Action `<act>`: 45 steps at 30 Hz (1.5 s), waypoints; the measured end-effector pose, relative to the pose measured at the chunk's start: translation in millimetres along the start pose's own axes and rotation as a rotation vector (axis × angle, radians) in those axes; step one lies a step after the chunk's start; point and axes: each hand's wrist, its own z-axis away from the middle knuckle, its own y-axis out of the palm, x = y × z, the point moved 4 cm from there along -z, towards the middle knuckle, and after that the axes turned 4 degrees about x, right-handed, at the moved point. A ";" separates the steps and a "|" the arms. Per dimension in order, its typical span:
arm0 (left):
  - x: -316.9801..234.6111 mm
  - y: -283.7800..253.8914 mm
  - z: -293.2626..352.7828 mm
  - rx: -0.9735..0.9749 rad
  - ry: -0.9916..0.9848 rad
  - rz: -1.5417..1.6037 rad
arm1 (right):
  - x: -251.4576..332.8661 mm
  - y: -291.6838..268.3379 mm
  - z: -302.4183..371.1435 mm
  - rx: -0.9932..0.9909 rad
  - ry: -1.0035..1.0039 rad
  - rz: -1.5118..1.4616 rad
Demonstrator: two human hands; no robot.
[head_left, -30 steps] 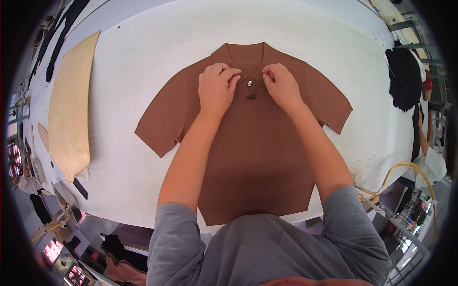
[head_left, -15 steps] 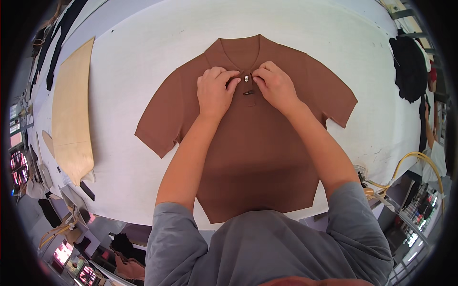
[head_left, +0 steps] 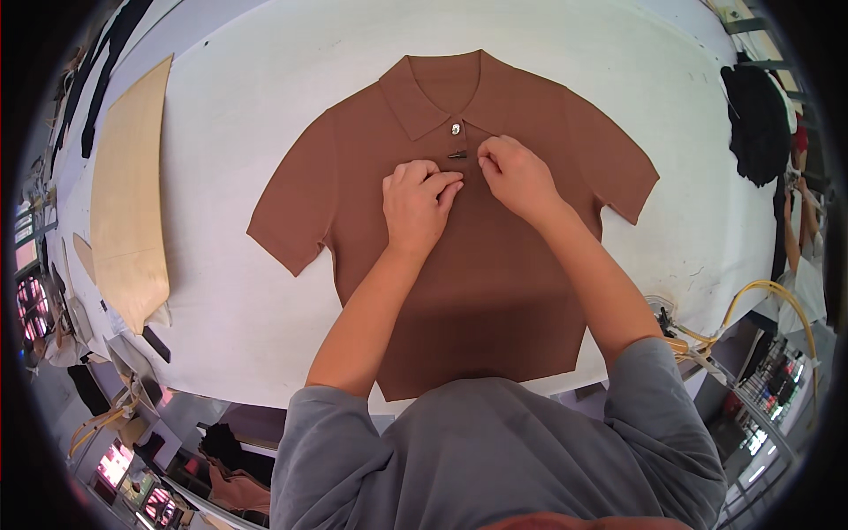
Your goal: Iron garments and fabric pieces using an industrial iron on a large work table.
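Left hand point(head_left: 415, 205) and right hand point(head_left: 517, 177) are curled, fingertips pinched on the placket at the lower button point(head_left: 457, 155), so the brown polo shirt point(head_left: 459, 291) is kept flat, face-up on the white table point(head_left: 230, 291).

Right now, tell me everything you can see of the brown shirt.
The shirt is a brown short-sleeved polo, seemingly a fine knit. It lies flat, front up, on the white table, collar away from the person, sleeves spread, hem at the near edge. The collar is folded down over a short placket with one pale button and a dark buttonhole below it. The left hand and right hand rest on its chest, fingers at the placket.
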 end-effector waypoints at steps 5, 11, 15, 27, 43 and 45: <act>-0.1 1.4 6.4 0.002 -0.026 -0.005 | 2.1 15.2 9.3 0.226 0.288 -0.071; -1.0 0.2 4.5 0.003 -0.014 -0.054 | 0.4 11.7 -5.4 0.190 0.354 -0.050; -0.5 -2.0 6.5 0.021 -0.012 -0.016 | -4.0 1.1 -19.2 0.191 0.374 -0.147; 4.2 -6.8 8.3 0.042 -0.072 0.065 | -9.4 5.1 -32.5 0.290 0.337 -0.177; 17.5 -65.4 83.3 0.298 0.121 -0.335 | -34.6 -57.1 123.0 -0.270 0.172 -0.124; 17.5 -90.1 144.8 0.327 0.060 -0.358 | -40.9 -60.2 200.0 -0.195 0.251 -0.109</act>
